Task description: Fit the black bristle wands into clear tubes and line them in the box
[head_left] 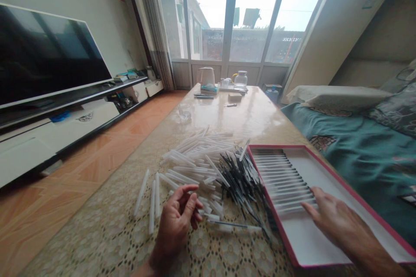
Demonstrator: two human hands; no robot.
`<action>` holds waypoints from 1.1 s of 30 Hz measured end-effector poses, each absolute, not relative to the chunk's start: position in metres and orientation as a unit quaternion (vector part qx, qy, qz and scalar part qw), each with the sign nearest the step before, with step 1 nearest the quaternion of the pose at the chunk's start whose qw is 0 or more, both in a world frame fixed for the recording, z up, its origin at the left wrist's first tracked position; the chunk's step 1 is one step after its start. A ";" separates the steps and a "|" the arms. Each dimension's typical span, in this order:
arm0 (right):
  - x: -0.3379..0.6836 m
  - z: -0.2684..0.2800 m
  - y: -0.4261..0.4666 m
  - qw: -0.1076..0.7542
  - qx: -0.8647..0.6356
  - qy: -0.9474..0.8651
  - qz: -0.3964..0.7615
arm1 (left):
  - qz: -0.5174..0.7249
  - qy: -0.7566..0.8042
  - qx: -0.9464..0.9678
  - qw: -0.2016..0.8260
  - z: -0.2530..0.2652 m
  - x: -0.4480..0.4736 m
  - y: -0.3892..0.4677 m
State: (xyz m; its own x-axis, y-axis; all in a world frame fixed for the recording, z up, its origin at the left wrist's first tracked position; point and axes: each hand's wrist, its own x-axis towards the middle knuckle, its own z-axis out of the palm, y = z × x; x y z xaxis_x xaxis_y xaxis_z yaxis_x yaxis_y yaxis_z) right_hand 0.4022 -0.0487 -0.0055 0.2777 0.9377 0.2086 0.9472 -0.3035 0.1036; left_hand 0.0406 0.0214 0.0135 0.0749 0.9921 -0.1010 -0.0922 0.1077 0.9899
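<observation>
My left hand (180, 212) hovers over the near side of the table, fingers loosely curled, with nothing visible in it. Just beyond it is a loose heap of translucent white tubes (198, 151). Beside the heap lies a tangle of thin black-and-white sticks (240, 177). A single slim stick with a dark middle (232, 224) rests in front of them. Inside a shallow pink-rimmed box (320, 160), slim white pen-like sticks with dark ends (282, 177) lie side by side in a row. My right hand (334, 214) reaches into the box, thumb and fingers closed at the end of the nearest stick.
Several separate tubes (152, 207) lie left of the heap. Farther along the table (214, 117) stand a glass cup (185, 113), a kettle (205, 75), a glass jug (240, 79) and a small box (235, 97). A green-covered seat (338, 134) runs along the right.
</observation>
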 end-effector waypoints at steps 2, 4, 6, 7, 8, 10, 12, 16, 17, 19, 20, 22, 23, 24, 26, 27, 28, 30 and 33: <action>0.391 0.006 -0.043 0.060 -0.793 -0.589 -0.141 | 0.473 0.487 0.470 0.564 0.013 0.041 0.021; 0.365 0.018 -0.034 0.172 -0.755 -0.620 -0.125 | 0.465 0.493 0.477 0.560 0.012 0.042 0.020; 0.327 0.027 -0.024 0.278 -0.680 -0.677 -0.052 | 0.459 0.497 0.482 0.557 0.010 0.042 0.020; 0.306 0.028 -0.020 0.293 -0.638 -0.712 -0.024 | 0.456 0.497 0.483 0.558 0.009 0.042 0.020; 0.286 0.028 -0.017 0.289 -0.607 -0.740 -0.021 | 0.454 0.497 0.485 0.559 0.009 0.042 0.019; 0.253 0.023 -0.013 0.262 -0.581 -0.769 -0.046 | 0.451 0.494 0.489 0.560 0.007 0.041 0.019; 0.233 0.015 -0.010 0.218 -0.576 -0.786 -0.056 | 0.449 0.493 0.493 0.559 0.006 0.041 0.019; 0.227 0.006 -0.007 0.185 -0.573 -0.796 -0.067 | 0.441 0.490 0.500 0.562 0.005 0.041 0.018; 0.228 0.004 -0.007 0.191 -0.575 -0.792 -0.068 | 0.440 0.489 0.501 0.562 0.005 0.042 0.018; 0.231 0.003 -0.007 0.213 -0.583 -0.782 -0.064 | 0.443 0.486 0.500 0.563 0.005 0.042 0.017; 0.233 0.002 -0.007 0.227 -0.587 -0.775 -0.060 | 0.444 0.484 0.499 0.565 0.005 0.042 0.017; 0.237 0.000 -0.008 0.267 -0.593 -0.758 -0.050 | 0.447 0.478 0.494 0.573 0.006 0.043 0.017; 0.238 0.000 -0.009 0.299 -0.595 -0.744 -0.046 | 0.449 0.473 0.490 0.578 0.007 0.043 0.017; 0.239 0.000 -0.010 0.339 -0.595 -0.727 -0.041 | 0.451 0.466 0.486 0.586 0.007 0.043 0.017; 0.237 0.004 -0.012 0.423 -0.581 -0.695 -0.016 | 0.449 0.444 0.473 0.615 0.008 0.043 0.018; 0.235 0.007 -0.014 0.455 -0.569 -0.685 0.007 | 0.443 0.428 0.462 0.638 0.008 0.043 0.019; 0.232 0.011 -0.016 0.476 -0.554 -0.682 0.036 | 0.435 0.411 0.447 0.665 0.008 0.043 0.019; 0.223 0.018 -0.019 0.484 -0.522 -0.696 0.100 | 0.420 0.377 0.407 0.718 0.008 0.044 0.020; 0.212 0.021 -0.023 0.466 -0.482 -0.725 0.158 | 0.419 0.341 0.352 0.764 0.007 0.044 0.020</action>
State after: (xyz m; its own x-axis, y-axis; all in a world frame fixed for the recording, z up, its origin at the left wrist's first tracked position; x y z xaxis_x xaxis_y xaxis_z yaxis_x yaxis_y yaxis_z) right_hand 0.2124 -0.0232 0.0213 -0.1010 0.8457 0.5239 0.5512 0.4860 -0.6782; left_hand 0.0439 0.0197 0.0072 0.4154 0.8809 -0.2269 -0.4002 0.4010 0.8240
